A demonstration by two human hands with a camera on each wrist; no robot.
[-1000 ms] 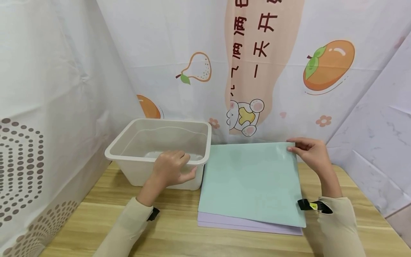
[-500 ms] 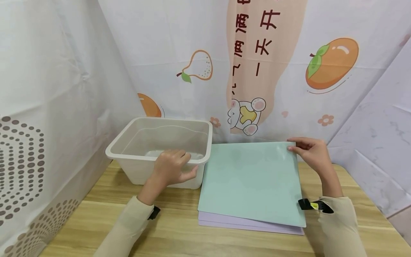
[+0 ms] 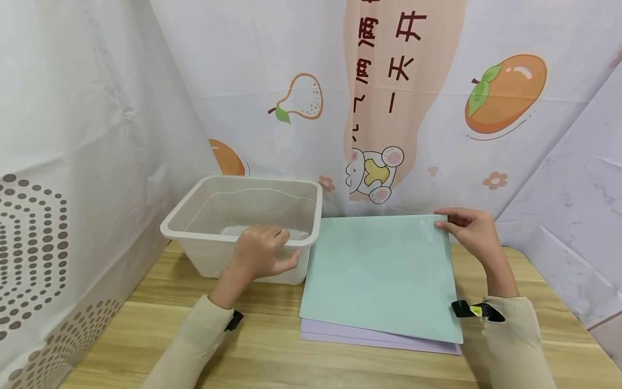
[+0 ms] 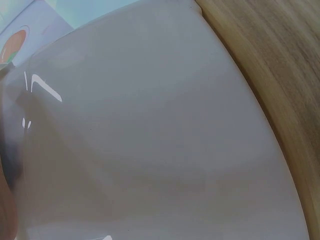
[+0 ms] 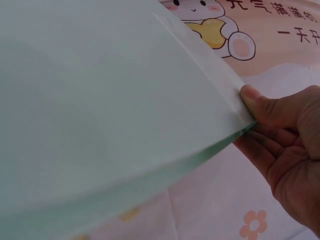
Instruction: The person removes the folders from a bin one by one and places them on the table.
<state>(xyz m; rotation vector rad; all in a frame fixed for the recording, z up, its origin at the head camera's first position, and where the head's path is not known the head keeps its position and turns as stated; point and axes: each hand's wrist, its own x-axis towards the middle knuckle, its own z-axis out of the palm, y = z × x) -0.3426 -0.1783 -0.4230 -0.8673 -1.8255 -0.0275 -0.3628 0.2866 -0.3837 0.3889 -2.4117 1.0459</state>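
Note:
My left hand (image 3: 259, 254) grips the near rim of a pale grey plastic bin (image 3: 194, 237), with its fingers over the edge and its thumb outside. The bin's smooth wall (image 4: 150, 125) fills most of the left wrist view. At the right, my right hand (image 3: 471, 232) pinches the far right corner of a mint-green folder (image 3: 381, 273). The right wrist view shows the thumb on top of the folder (image 5: 115, 100) and the fingers beneath, with a gap between its layers along one edge. Purple folders (image 3: 379, 337) lie under the green one, mostly hidden.
Everything stands on a wood-grain table (image 3: 262, 346). A white printed curtain (image 3: 243, 124) hangs right behind the bin and folders. More cloth closes in the left and right sides. The bin stands close beside the folders' left edge.
The head view has shifted very slightly. Both hands keep their holds, and the bin and folders stay in place.

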